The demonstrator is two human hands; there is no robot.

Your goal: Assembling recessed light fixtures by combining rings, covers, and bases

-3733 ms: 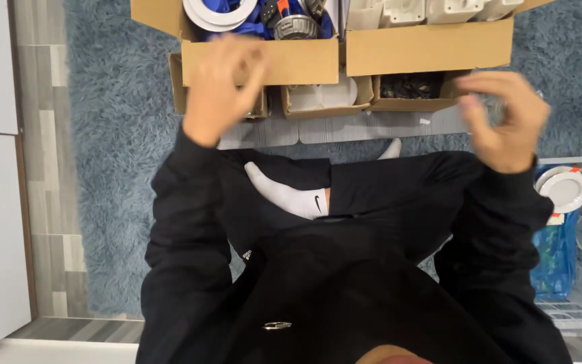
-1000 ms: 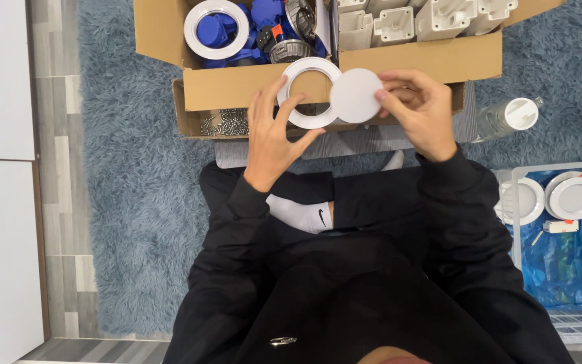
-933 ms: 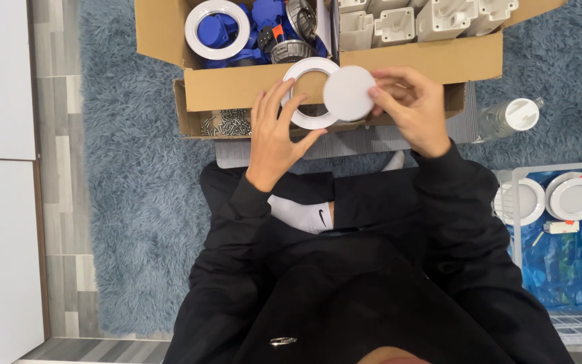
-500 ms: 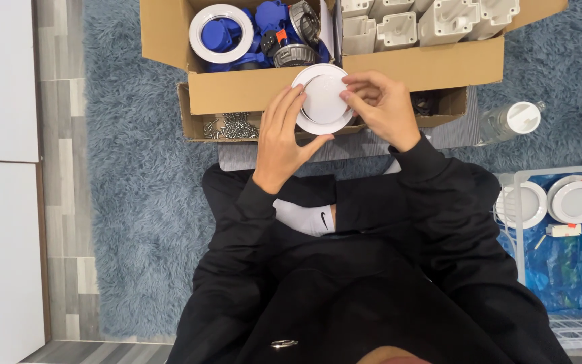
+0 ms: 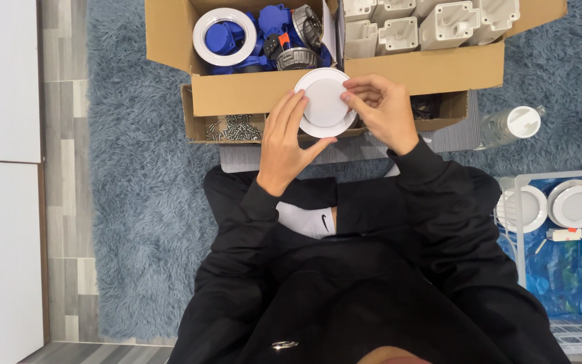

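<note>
A round white light fitting [image 5: 325, 102], a disc set inside a white ring, is held up between both hands in front of the cardboard boxes. My left hand [image 5: 285, 143] cups its left and lower rim with the fingers spread along the edge. My right hand [image 5: 383, 111] presses on its right side, thumb and fingertips on the disc face. Both arms wear black sleeves, and I sit cross-legged on a blue shag rug [image 5: 139, 195].
A large cardboard box [image 5: 237, 91] holds a white ring, blue parts and grey parts. A second box [image 5: 432, 67] holds white plastic housings. A low tray [image 5: 230, 127] contains screws. A clear bottle [image 5: 510, 125] lies at right, and a wire basket [image 5: 560, 209] holds finished white round lights.
Earlier the hands were empty and apart. Then the left held a white ring and the right a white disc; the disc has been brought over and seated inside the ring.
</note>
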